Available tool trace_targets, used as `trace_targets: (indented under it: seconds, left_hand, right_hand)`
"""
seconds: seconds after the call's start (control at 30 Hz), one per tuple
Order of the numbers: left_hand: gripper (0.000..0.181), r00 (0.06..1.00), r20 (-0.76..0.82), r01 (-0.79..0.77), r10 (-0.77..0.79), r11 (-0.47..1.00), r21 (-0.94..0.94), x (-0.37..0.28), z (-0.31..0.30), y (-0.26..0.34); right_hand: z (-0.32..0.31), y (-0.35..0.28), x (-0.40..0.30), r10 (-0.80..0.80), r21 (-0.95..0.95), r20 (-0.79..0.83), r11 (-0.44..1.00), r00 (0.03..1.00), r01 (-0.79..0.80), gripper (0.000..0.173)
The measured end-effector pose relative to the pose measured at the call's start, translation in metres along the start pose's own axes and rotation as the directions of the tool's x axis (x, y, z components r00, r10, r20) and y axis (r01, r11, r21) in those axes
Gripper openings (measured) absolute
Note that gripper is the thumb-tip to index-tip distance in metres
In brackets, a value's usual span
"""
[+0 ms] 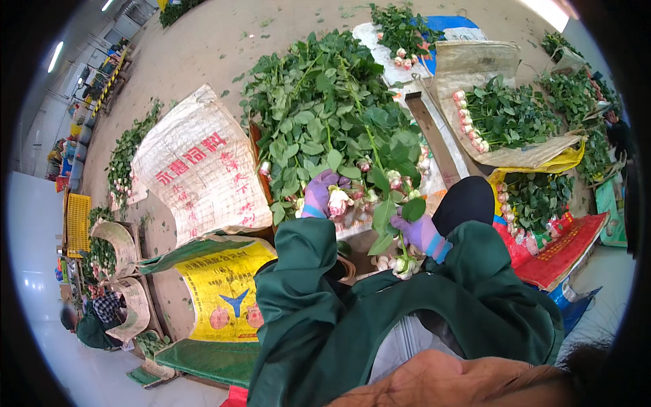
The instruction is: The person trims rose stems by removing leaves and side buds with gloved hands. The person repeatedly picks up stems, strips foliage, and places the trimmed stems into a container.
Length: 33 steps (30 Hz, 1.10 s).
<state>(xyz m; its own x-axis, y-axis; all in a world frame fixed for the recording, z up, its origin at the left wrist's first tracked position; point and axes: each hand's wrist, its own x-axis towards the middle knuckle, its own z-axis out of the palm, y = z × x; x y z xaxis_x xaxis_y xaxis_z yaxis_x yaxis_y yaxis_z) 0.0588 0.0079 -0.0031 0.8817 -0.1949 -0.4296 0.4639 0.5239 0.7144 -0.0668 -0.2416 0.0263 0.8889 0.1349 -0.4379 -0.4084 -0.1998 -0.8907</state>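
Note:
In the head view my left hand (320,193), in a purple glove, is at the lower edge of a big heap of leafy rose stems (325,107), fingers right beside a pink and white rose bloom (338,201); whether it grips that bloom is unclear. My right hand (414,231), gloved alike, is closed on a rose stem whose whitish-green bloom (405,267) hangs downward near my chest, leaves above the fingers. More pale blooms lie just left of that bloom. Further rose heads (396,179) show along the heap's lower right edge.
Left of the heap stands a white woven sack (203,168), with a yellow printed sack (224,290) below it. A brown bar (432,132) lies to the right, beside roses on a beige sack (478,56). A red sack (564,254) is at right. A co-worker (94,325) is far lower left.

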Motion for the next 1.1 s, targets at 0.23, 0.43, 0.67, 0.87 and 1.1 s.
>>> trace_targets:
  seconds: [0.23, 0.43, 0.67, 0.87, 1.1]
  left_hand:
    - [0.013, 0.986, 0.156, 0.071, -0.053, 0.992, -0.107, 0.006, -0.001, 0.006]
    - [0.015, 0.992, 0.128, -0.017, 0.009, 0.998, 0.063, 0.002, 0.01, 0.007]
    - [0.01, 0.998, 0.066, -0.001, -0.001, 1.0, 0.029, 0.004, 0.014, 0.009]
    - [0.013, 0.995, 0.062, -0.095, 0.082, 0.959, 0.268, 0.0, 0.051, 0.001]
    - [0.025, 0.991, -0.071, -0.086, 0.112, 0.952, 0.294, 0.011, 0.012, -0.013]
  right_hand:
    - [-0.005, 0.013, 0.033, -0.053, -0.224, -0.212, 0.975, 0.976, 0.004, 0.037]
    - [-0.018, -0.006, 0.044, 0.113, -0.001, 0.042, 0.994, 0.993, -0.113, 0.034]
    - [-0.076, -0.103, -0.018, -0.219, 0.482, -0.217, 0.823, 0.951, 0.3, 0.02]
    - [-0.135, -0.119, -0.017, -0.231, 0.406, -0.445, 0.809, 0.865, 0.425, 0.023]
    - [-0.263, -0.066, -0.07, -0.181, 0.116, -0.879, 0.816, 0.441, 0.567, 0.038]
